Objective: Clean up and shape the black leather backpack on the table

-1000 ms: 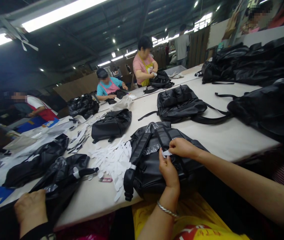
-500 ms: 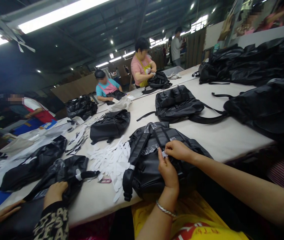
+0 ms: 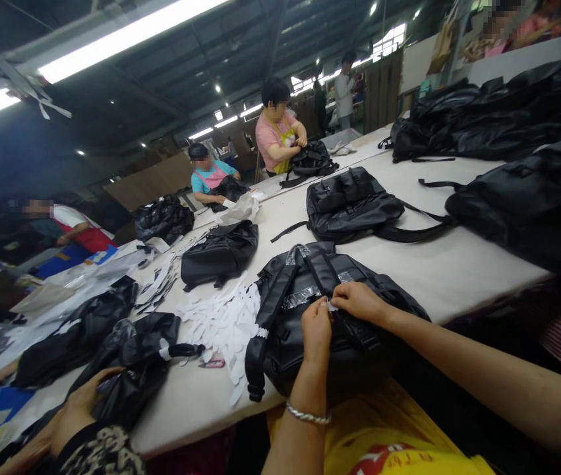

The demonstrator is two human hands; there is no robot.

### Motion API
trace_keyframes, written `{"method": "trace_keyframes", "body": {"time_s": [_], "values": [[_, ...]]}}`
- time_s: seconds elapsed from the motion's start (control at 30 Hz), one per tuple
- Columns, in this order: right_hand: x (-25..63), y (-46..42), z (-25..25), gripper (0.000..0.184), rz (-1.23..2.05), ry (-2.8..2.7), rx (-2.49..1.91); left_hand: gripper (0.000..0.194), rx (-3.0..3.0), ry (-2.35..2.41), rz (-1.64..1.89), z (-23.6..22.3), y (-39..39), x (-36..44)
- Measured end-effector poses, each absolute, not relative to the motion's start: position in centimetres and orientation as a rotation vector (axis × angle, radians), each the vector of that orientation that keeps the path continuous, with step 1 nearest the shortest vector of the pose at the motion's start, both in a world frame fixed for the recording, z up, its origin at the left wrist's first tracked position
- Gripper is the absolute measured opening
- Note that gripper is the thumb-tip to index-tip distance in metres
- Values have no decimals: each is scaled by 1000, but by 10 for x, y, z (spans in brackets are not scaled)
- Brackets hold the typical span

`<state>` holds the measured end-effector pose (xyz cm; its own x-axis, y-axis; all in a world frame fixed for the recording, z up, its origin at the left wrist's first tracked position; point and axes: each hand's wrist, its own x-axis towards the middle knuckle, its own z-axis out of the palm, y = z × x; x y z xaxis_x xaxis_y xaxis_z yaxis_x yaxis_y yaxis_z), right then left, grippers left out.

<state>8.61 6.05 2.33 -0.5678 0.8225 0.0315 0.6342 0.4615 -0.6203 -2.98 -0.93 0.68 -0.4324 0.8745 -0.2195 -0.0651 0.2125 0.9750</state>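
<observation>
A black backpack [image 3: 293, 353] lies on the table in front of me, its straps on top and clear tape across parts of it. Over its middle, my left hand [image 3: 316, 326] pinches a small white paper strip [image 3: 331, 305] with thumb and fingers. My right hand [image 3: 363, 303] is closed on the strip's other side, fingertips almost touching the left ones. The strip is mostly hidden by the fingers. Another white piece [image 3: 262, 332] is wrapped round the strap at the bag's left side.
White paper pieces [image 3: 221, 323] are heaped left of the bag, beside a pink cutter [image 3: 212, 363]. A co-worker's hand [image 3: 82, 399] rests at another black bag [image 3: 136, 376] on my left. More black backpacks [image 3: 354, 204] stand farther back; two co-workers work across the table [image 3: 280, 218].
My left hand has shifted up and left, turning more upright, and less of the white strip shows. The co-worker's hand on the left has moved down and left along its bag.
</observation>
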Motion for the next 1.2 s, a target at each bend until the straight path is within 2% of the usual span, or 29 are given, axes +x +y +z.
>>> {"method": "trace_keyframes", "body": {"time_s": [0.13,0.37,0.57,0.8,1.0,1.1,1.2], "values": [[86,55,22,19,797,-2391,-1244,19,784,1634,1230,14,-5,-37],[89,42,26,20,588,-2455,-1285,19,659,1546,1266,16,-10,-33],[97,35,30,15,772,-2274,-1253,21,721,1541,1300,9,-13,-36],[98,27,40,34,935,-2220,-1280,18,1089,1567,1415,6,-19,-30],[96,32,25,33,1378,-1959,-1182,20,1156,1541,1431,12,-26,-28],[94,27,23,34,1312,-1902,-1281,20,1185,1641,1448,8,-28,-28],[94,21,27,35,993,-2038,-1383,19,1439,1772,1408,7,-33,-25]]}}
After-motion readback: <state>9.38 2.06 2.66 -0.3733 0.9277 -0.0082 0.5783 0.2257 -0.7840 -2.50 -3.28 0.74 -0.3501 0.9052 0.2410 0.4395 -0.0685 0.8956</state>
